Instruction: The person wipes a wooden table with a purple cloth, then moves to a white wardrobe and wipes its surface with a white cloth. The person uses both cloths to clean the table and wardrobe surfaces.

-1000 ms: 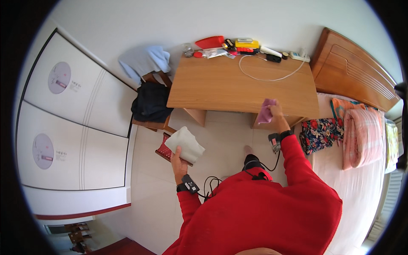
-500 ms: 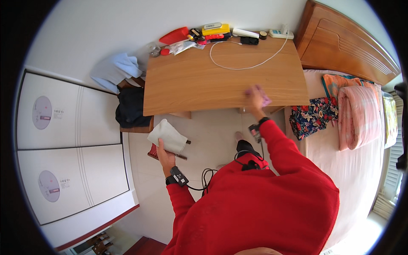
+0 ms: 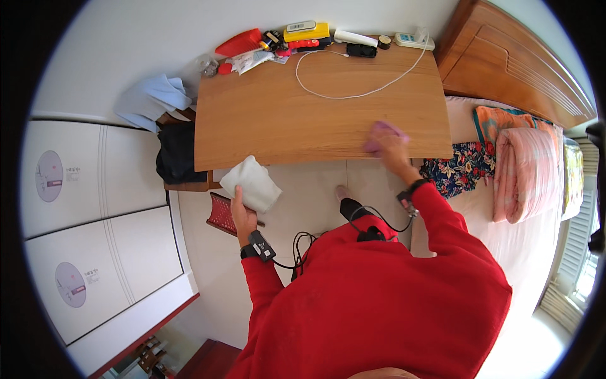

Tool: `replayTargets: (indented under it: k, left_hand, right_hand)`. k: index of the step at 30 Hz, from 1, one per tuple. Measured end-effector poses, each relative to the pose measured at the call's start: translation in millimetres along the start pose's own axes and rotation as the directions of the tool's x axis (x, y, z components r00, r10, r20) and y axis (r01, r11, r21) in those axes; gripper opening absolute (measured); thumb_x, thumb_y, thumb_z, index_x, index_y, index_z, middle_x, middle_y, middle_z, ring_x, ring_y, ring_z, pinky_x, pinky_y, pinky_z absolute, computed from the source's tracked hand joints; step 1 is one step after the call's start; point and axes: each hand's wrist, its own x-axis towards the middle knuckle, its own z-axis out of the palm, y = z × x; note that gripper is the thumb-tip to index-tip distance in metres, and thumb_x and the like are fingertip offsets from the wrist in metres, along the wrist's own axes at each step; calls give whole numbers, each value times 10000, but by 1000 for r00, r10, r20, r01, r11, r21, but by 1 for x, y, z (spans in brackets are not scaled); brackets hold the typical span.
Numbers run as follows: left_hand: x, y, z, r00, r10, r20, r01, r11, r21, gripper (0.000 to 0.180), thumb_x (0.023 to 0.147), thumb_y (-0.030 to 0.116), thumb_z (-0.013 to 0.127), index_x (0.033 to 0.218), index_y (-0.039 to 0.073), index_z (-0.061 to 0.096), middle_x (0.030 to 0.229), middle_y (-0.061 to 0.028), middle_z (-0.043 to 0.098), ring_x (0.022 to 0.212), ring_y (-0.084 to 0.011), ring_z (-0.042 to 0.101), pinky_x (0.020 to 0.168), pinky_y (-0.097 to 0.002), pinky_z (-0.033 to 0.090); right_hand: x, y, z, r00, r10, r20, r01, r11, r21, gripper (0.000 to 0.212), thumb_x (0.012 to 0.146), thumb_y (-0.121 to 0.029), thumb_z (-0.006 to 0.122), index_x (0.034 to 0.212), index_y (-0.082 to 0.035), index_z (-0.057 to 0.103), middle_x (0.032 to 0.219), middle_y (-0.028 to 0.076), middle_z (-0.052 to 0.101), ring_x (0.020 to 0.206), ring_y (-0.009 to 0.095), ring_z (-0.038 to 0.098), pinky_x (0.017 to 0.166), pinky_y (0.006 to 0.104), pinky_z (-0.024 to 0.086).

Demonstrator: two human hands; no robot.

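Desk (image 3: 271,120) stretches leftward; right hand (image 3: 391,150) on purple cloth (image 3: 398,131) (front edge (image 3: 309,161) near).

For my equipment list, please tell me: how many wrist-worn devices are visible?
2: the left wrist device, behind the left hand, and the right wrist device, behind the right hand on the purple cloth.

**Purple cloth (image 3: 399,131) now over the surface (image 3: 271,120)**

From my station, I see the right hand (image 3: 392,150) has carried it inward from the front edge. The white cloth (image 3: 254,183) now overlaps that edge in my view.
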Motion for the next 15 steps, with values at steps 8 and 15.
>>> replayTargets:
  k: [8,15]
  left_hand:
    - [-1,-5,-14,998,43,-40,-44,998,-40,543,921,267,594,1357,13,391,1323,-111,488,1205,-251,483,1021,-409,385]
    - [-30,2,-36,982,124,-140,-140,984,-111,560,926,257,587,1381,18,368,1334,-85,483,1203,-235,481,1027,-390,383]
  right_hand:
    - [-16,66,-14,654,739,-161,-745,592,-309,492,773,-153,608,1259,-207,553,1386,75,454,1290,287,402,1003,515,337]
    - [67,-110,90,925,-189,328,161,981,111,446,783,-120,570,1217,-220,581,1349,57,476,1307,259,376,998,540,302]
